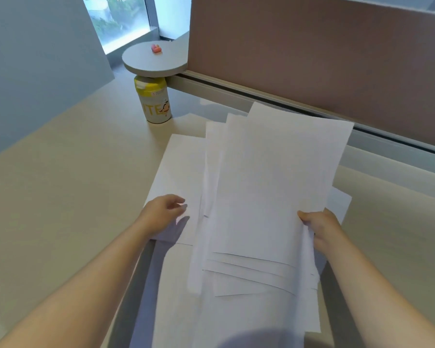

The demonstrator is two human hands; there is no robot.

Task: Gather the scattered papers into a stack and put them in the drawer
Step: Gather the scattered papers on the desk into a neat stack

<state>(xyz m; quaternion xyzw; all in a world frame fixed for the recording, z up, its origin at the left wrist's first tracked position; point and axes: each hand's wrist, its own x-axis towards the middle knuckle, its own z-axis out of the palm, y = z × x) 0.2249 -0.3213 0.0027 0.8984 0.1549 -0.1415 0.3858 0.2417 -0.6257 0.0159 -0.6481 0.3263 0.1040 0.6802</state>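
Note:
Several white paper sheets (269, 187) form a loose, fanned bundle above the desk. My right hand (322, 228) grips this bundle at its lower right edge, thumb on top. Another white sheet (178, 169) lies flat on the desk to the left, partly under the bundle. My left hand (165, 213) rests over that sheet's near left corner, fingers curled and apart; whether it pinches the sheet is unclear. More white paper (236, 317) spreads beneath, toward the near edge. No drawer is in view.
A yellow-lidded white canister (155, 101) stands at the back of the beige desk (60, 184), under a round grey shelf (156, 60) carrying a small pink object (156, 49). A brown partition panel (312, 54) bounds the desk's far right side.

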